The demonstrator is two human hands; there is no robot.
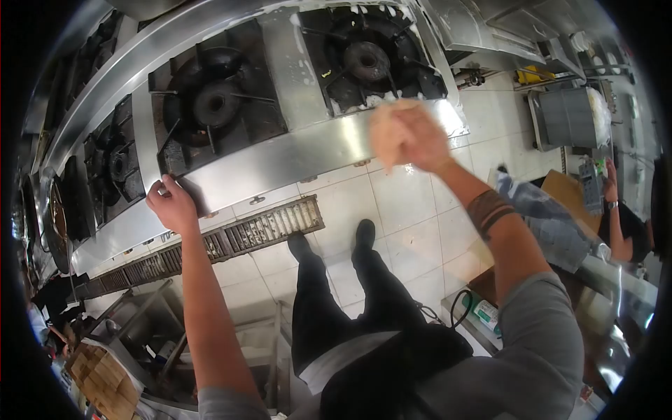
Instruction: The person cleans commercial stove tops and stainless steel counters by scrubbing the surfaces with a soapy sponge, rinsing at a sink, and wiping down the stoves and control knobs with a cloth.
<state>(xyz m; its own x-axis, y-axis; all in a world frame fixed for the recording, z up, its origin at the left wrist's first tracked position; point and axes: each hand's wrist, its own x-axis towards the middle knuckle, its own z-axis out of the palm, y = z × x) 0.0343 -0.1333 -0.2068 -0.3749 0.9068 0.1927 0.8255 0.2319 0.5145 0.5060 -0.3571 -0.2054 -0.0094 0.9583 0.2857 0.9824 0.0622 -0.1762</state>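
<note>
Wiping down the steel front ledge of the gas range looks to be the step in hand; notes run left to right. Far left: small burner. Beside it, the left hand rests on the ledge's near side, fingers bent and close together; cannot tell whether it grips or merely braces. Next, middle burner, dark and set behind the ledge. Toward the right end: right hand closed around a bunched tan cloth, which lies over the ledge just in front of the right burner. Motion blur here; it could be a sponge. White suds line that burner's front edge.

Judgement: cleaning partway, foam left to lift. Next move would call for the right hand drawing the cloth along the sudsy edge, without pushing foam into the burner, while the left steadies the body.
</note>
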